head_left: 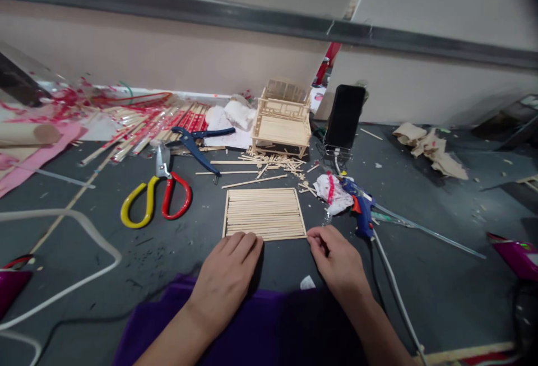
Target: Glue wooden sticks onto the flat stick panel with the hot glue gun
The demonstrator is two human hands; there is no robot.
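Note:
A small flat panel of thin wooden sticks (264, 212), laid side by side within a stick border, lies on the dark table. My left hand (229, 270) rests at its near left edge, fingers close together and bent over the border; the thumb is hidden. At the near right corner, my right hand (336, 259) pinches the end of the border with thumb and forefinger, its other fingers curled. Just beyond the panel lie loose cut stick pieces (273, 161). Behind them stands a miniature bed-like piece of furniture (281, 128) made of the same sticks.
Scissors with yellow and red handles (176, 198) and a blue cutter (195, 150) lie left. A blue glue gun (365, 209) with a white cord sits right, near crumpled plastic. A phone (345, 119) stands behind. Wrapped chopsticks (147, 128) pile up at back left.

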